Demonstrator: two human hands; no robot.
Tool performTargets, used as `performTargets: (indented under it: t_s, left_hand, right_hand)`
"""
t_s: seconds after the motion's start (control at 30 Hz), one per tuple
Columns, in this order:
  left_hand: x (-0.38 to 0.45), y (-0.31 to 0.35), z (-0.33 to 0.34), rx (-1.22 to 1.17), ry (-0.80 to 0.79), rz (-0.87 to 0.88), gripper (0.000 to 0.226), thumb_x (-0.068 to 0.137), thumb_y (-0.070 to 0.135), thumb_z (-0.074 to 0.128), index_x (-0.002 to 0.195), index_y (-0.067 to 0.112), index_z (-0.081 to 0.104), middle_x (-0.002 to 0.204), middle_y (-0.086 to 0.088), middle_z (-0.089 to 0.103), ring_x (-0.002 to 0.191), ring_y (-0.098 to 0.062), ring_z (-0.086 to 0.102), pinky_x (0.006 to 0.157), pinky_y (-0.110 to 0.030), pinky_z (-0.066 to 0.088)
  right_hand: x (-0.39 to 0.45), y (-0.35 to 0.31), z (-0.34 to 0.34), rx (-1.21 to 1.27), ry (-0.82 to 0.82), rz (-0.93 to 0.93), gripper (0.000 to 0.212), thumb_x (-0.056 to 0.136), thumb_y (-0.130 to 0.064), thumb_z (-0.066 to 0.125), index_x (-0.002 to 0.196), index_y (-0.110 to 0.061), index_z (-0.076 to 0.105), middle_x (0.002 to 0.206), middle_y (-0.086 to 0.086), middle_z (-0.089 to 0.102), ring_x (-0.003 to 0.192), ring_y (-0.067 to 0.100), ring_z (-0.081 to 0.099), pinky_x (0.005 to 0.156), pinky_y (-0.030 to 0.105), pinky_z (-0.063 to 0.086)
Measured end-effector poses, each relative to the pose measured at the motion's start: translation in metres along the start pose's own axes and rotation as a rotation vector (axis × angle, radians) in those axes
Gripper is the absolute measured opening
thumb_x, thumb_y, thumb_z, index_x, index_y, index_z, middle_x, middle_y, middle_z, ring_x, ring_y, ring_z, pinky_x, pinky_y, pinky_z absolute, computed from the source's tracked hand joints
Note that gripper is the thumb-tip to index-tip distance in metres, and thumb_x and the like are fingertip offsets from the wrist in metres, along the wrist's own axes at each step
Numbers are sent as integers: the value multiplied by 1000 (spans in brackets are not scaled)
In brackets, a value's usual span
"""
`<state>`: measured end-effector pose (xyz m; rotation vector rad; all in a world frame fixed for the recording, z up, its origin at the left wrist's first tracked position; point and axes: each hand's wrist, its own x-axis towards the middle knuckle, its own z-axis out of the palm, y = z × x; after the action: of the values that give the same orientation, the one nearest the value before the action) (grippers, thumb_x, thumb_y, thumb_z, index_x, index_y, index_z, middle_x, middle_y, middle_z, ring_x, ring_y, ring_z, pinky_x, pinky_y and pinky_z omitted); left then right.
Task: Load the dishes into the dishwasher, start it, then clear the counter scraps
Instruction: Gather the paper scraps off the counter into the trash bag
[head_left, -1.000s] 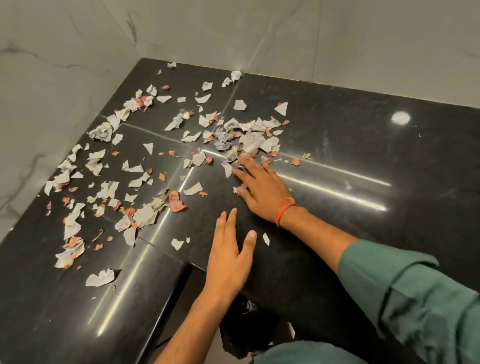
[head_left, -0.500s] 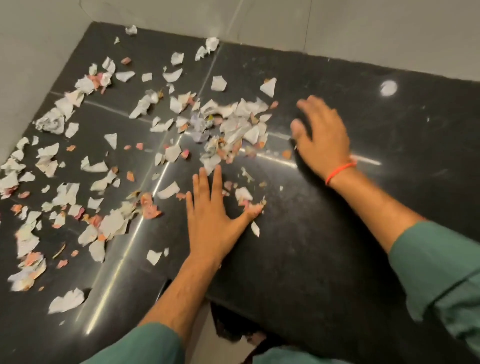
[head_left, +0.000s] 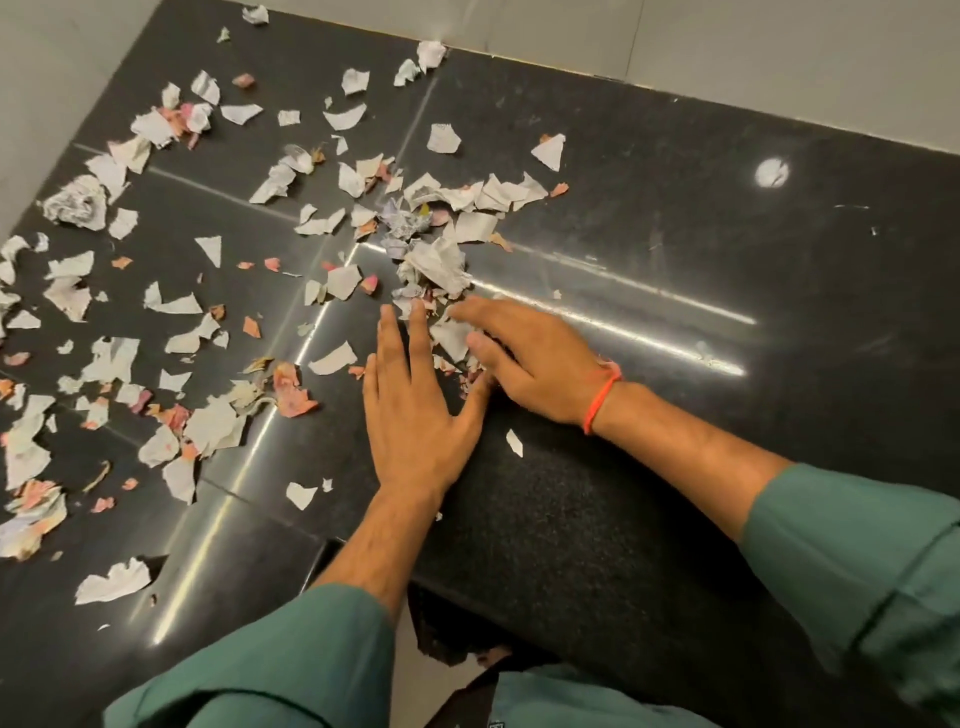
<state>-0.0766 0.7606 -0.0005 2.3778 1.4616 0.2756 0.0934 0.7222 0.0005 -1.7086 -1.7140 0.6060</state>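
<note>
Two hands flat on the black tabletop (head_left: 675, 260) | left hand (head_left: 415, 415) grip open, fingers straight, holding nothing | right hand (head_left: 530, 364) grip open, fingers spread over a small heap of paper scraps (head_left: 441, 270) between the hands | more scraps scattered left.

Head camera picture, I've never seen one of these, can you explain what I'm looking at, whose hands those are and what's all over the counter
There is no machine here. The picture comes from a wide-angle camera worn on a person's head, looking forward and down, so the two arms in green sleeves are the wearer's own. The surface is a shiny black counter against a pale wall. Torn paper scraps, white and pinkish, lie scattered across its left side. The left hand lies flat with straight fingers. The right hand, with an orange thread on its wrist, reaches in beside it. Between them sits a small gathered pile of scraps. Neither hand grips anything; they seem to be sweeping scraps together.
</note>
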Motion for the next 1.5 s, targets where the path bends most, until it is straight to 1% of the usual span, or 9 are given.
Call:
performTargets:
  t_s: [0.13,0.23,0.37,0.7,0.83,0.97,1.13,1.3,1.5]
  left_hand:
    - [1,-1,-2,20,-10,11,102,89,80,47,164,30,-1,172,-5,-4,159,-18,3,129,-43,9]
    - [1,-1,-2,30,-30,10,105,87,82,46,163,32,-5,172,-4,-6,159,-18,0,129,-44,7]
    - [1,-1,-2,17,-31,10,107,86,83,49,164,31,-4,172,-4,-7,159,-17,-1,129,-43,6]
    - [2,-2,0,33,-5,15,109,85,82,50,164,28,-4,172,-8,-7,159,-19,1,128,-47,15]
    - [2,-2,0,39,-15,10,109,85,82,50,164,30,-4,172,-6,-8,159,-19,1,128,-46,13]
    - [2,-1,-2,43,-22,11,107,86,81,50,164,31,-1,172,-5,-7,159,-19,2,128,-44,12]
    - [3,-1,-2,45,-33,15,106,86,80,50,164,30,-2,172,-5,-9,159,-19,2,128,-44,10]
    - [3,-2,-1,48,-41,3,109,85,82,50,164,30,-3,172,-5,-10,159,-18,-1,127,-44,10]
    - [2,-1,0,55,-25,-1,111,85,82,50,165,25,-2,172,-7,-9,159,-19,0,127,-46,13]
  right_hand:
    - [22,20,-24,42,292,-59,32,101,-26,53,120,-7,69,126,9,67,122,21,60,106,37,46]
    - [70,61,-64,-79,455,125,37,101,-30,50,123,-6,66,131,13,61,127,25,55,110,39,41]
    - [107,84,-83,-191,273,307,51,103,-40,37,142,-10,52,150,10,47,141,23,41,116,30,29]
    - [54,1,-3,65,54,-59,37,105,-29,45,98,-7,74,91,2,73,81,16,67,74,30,52]
    - [66,6,-8,149,187,40,35,104,-29,48,91,-13,77,81,1,72,75,13,67,69,36,52]
    - [132,28,-36,87,446,107,34,104,-24,45,98,-7,74,102,7,71,97,11,63,90,25,47]
    - [208,50,-54,-121,113,220,50,105,-35,31,145,-12,50,150,8,47,141,19,39,114,21,24]
    - [193,27,-24,-76,-100,92,48,106,-38,30,124,-12,65,129,9,65,126,19,55,107,27,33]
    - [126,9,1,95,-33,73,48,107,-38,32,108,-13,73,103,8,74,101,20,68,97,35,48]
